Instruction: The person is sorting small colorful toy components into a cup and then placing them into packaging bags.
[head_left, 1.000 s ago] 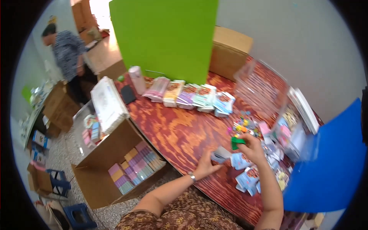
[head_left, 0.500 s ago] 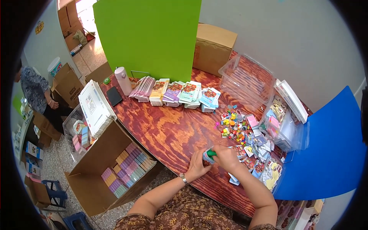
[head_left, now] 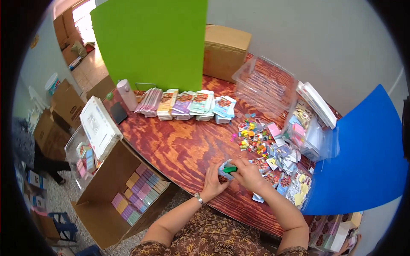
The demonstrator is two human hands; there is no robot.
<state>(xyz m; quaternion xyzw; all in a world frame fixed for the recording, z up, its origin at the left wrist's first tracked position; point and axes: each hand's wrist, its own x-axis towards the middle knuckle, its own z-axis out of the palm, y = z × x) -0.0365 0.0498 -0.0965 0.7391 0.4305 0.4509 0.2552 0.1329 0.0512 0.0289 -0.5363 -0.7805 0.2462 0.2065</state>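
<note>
both hands pinch a small green piece [head_left: 229,169] against a small card packet [head_left: 223,170], at the near edge of the wooden table [head_left: 179,145].

behind stands a tall green board [head_left: 151,40]; a blue board [head_left: 367,158] leans at the right. an open cardboard box [head_left: 124,192] of pastel packets sits left of the table. a row of card stacks [head_left: 188,103] lines the far side, and a scatter of colourful small pieces [head_left: 256,137] lies just beyond the hands. the left hand [head_left: 213,181] grips the packet while the right hand [head_left: 248,175] closes fingers over the green piece.
</note>
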